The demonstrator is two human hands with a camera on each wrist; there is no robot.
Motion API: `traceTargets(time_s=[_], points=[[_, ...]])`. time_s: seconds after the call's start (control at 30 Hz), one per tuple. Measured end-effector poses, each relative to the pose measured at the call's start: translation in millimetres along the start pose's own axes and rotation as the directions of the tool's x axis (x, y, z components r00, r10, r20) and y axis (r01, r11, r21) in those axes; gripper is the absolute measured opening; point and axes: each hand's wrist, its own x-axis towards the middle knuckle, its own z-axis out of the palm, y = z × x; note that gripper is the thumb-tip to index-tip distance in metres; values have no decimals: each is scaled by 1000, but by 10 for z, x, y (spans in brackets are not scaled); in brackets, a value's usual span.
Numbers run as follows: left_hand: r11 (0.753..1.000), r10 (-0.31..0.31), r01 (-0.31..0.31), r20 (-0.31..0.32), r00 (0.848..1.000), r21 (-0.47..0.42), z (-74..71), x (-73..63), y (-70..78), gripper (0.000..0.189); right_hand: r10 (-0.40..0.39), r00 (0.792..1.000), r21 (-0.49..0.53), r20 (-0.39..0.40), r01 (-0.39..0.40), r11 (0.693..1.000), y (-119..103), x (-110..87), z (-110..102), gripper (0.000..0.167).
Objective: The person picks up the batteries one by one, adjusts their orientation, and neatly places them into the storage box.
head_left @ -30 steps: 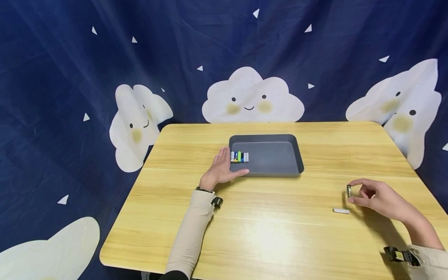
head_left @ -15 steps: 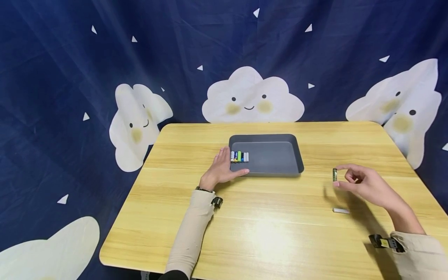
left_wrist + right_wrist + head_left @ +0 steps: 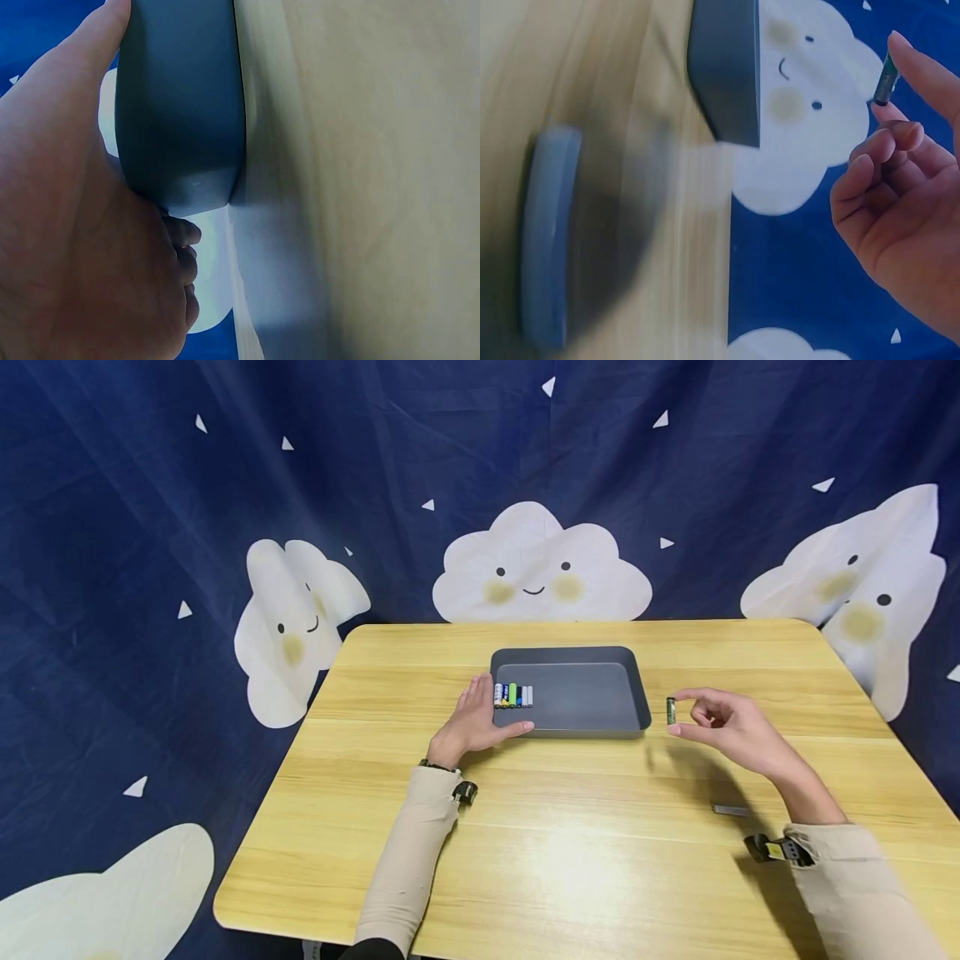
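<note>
My right hand [image 3: 738, 727] pinches a dark green battery [image 3: 671, 711] by its two ends, between thumb and a fingertip. It is held above the table, just right of the grey tray [image 3: 600, 732]. In the right wrist view the same green battery [image 3: 886, 79] stands between the fingertips, the other fingers curled in. My left hand [image 3: 476, 718] rests against the tray's near left corner, fingers straight along the left side and thumb over the front rim. Inside the tray, a row of several batteries [image 3: 513, 696] lies side by side along the left wall.
A single white battery [image 3: 730, 810] lies on the wooden table [image 3: 570, 852], in the shadow of my right arm. Behind the table's far edge hangs a dark blue curtain [image 3: 405, 460] printed with clouds.
My right hand has carried the green battery left and away from me, from beside the white battery to near the tray's right side. My left hand and the tray have stayed put.
</note>
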Motion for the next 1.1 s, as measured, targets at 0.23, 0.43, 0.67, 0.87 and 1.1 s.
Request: traceTargets(time_s=[0.23,0.43,0.67,0.87,1.1], points=[[1000,-3,3,5,1000,11,6,5,4,129,-1,1000,71,1,1,997,-77,200,169,41],[1000,-3,3,6,1000,12,8,5,6,129,-35,999,108,36,31,994,-127,363,296,44],[1000,-6,6,7,1000,7,3,-1,2,129,-36,997,162,71,24,986,-178,563,481,44],[1000,-9,9,14,1000,8,1,0,-1,129,-31,993,212,118,6,977,-202,729,681,47],[1000,-4,4,9,1000,7,4,9,-12,130,-75,988,225,136,43,973,-198,914,914,48]])
